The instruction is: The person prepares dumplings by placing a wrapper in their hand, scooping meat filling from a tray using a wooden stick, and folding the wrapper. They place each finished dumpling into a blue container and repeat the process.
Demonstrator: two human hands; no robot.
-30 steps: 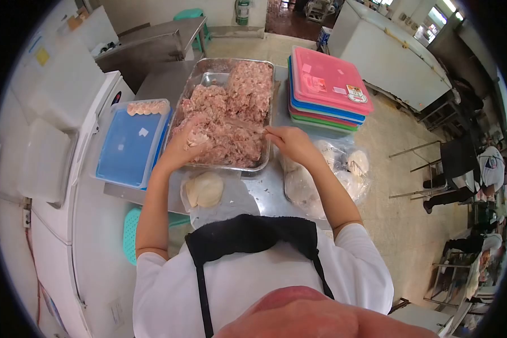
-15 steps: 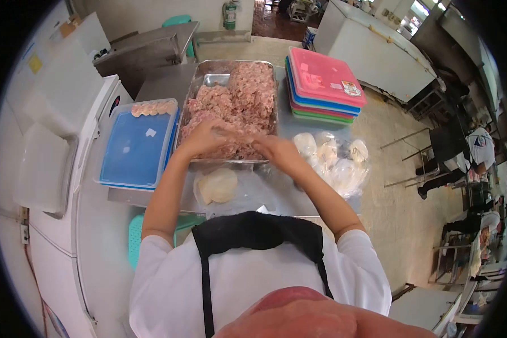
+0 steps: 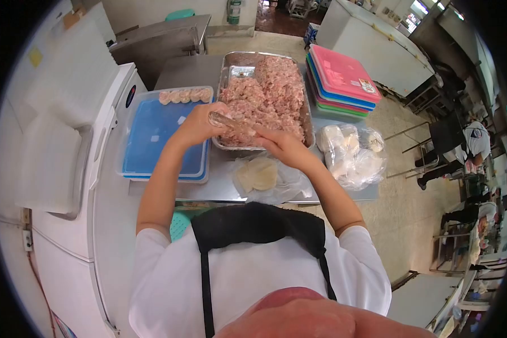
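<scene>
My right hand (image 3: 283, 147) grips a flat, narrow spatula (image 3: 231, 122), smeared with meat, its tip pointing left at my other hand. Curled fingers close my left hand (image 3: 200, 125) beside that tip; what lies in the palm is mostly hidden. Both hands are over the near left part of a metal tray (image 3: 308, 121) heaped with pink ground meat (image 3: 279, 84). To the left, a row of several dumplings (image 3: 186, 96) sits along the far edge of a blue lidded container (image 3: 158, 138). A stack of round pale wrappers (image 3: 257, 173) rests on plastic in front of the tray.
Clear plastic bags of pale round wrapper stacks (image 3: 349, 155) lie right of the tray. Behind them stands a stack of coloured containers (image 3: 346, 73). A small metal pan (image 3: 242, 72) sits inside the tray. A white freezer (image 3: 104, 191) borders my left. Other people (image 3: 479, 143) are far right.
My left hand has come up out of the meat and moved to the container side. My right hand now shows the spatula raised to it. The view has shifted, moving the table rightward.
</scene>
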